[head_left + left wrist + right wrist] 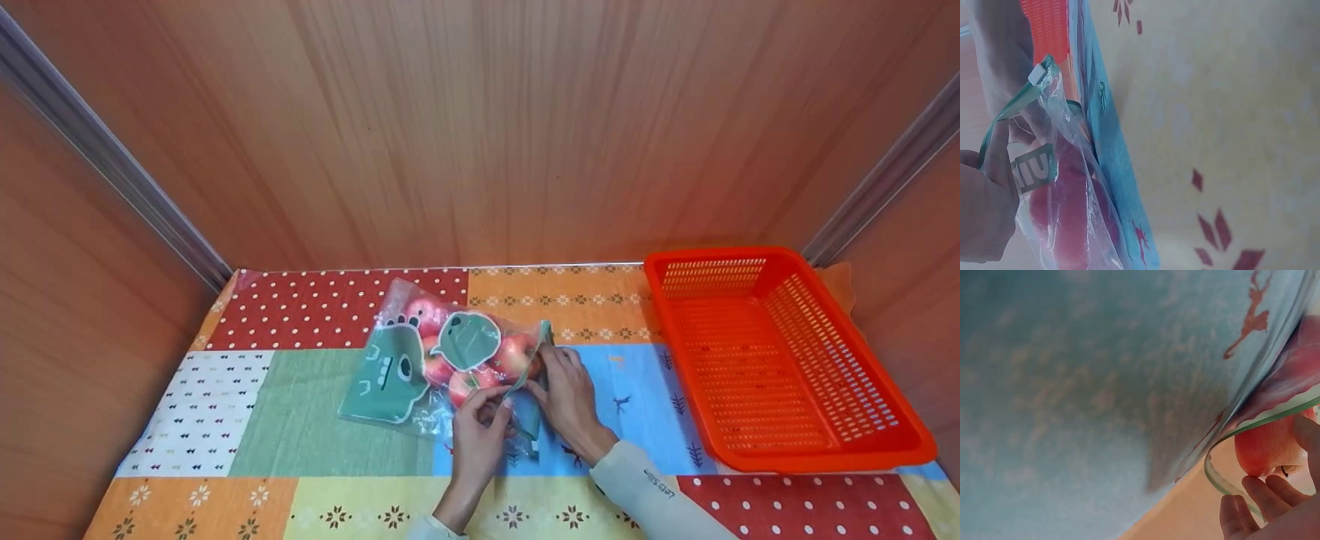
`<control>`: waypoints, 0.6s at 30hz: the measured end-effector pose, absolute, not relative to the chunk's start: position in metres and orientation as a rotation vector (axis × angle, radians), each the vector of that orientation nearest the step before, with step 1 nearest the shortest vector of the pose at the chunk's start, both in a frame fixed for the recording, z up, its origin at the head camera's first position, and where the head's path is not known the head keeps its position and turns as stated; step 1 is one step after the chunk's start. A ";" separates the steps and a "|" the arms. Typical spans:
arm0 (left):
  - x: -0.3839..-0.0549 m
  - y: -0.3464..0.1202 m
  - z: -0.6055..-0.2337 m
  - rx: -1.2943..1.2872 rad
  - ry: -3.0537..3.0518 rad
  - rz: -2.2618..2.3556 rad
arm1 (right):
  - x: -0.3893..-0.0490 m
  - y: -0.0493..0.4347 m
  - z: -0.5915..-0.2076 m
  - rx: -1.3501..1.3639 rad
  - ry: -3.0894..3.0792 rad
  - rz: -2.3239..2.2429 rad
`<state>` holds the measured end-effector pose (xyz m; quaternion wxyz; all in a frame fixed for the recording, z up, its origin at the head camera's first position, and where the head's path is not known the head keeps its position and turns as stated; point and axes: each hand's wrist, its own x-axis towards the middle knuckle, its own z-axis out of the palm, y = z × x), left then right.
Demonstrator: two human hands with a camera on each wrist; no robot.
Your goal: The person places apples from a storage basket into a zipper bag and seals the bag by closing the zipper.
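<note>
A clear zip bag (431, 409) with green cartoon prints lies on the patchwork cloth, several red apples (426, 315) inside. Its green-edged mouth is spread apart on the right side. My left hand (480, 435) pinches the near rim of that mouth between thumb and fingers. At the opening, my right hand (568, 390) has thumb and fingertips about one apple (1269, 444), just inside the green rim (1280, 415). The left wrist view shows a white zip slider (1037, 74) at the rim's corner and the left hand (985, 202) on the edge.
To the right stands a red plastic basket (787, 459) with perforated walls. Wooden panels (480, 135) enclose the back and both sides. The patchwork cloth (322, 420) covers the surface beneath the bag and the basket.
</note>
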<state>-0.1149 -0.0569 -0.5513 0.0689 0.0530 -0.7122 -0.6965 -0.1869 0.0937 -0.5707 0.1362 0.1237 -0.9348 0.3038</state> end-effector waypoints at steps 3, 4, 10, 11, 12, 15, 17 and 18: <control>-0.115 -0.058 -0.550 0.157 -2.137 -2.104 | -0.187 0.094 -0.570 0.371 -2.713 0.896; -0.115 -0.058 -0.550 0.154 -2.135 -2.106 | -0.187 0.095 -0.569 0.378 -2.716 0.902; -0.114 -0.059 -0.549 0.152 -2.143 -2.104 | -0.184 0.104 -0.568 0.421 -2.722 0.918; -0.114 -0.059 -0.549 0.153 -2.145 -2.104 | -0.184 0.106 -0.568 0.423 -2.725 0.915; -0.114 -0.059 -0.549 0.151 -2.145 -2.105 | -0.183 0.107 -0.568 0.419 -2.732 0.914; -0.115 -0.059 -0.549 0.146 -2.143 -2.109 | -0.181 0.110 -0.568 0.410 -2.745 0.909; -0.115 -0.059 -0.550 0.145 -2.142 -2.112 | -0.180 0.111 -0.567 0.393 -2.764 0.908; -0.114 -0.059 -0.550 0.145 -2.141 -2.113 | -0.180 0.112 -0.566 0.379 -2.776 0.910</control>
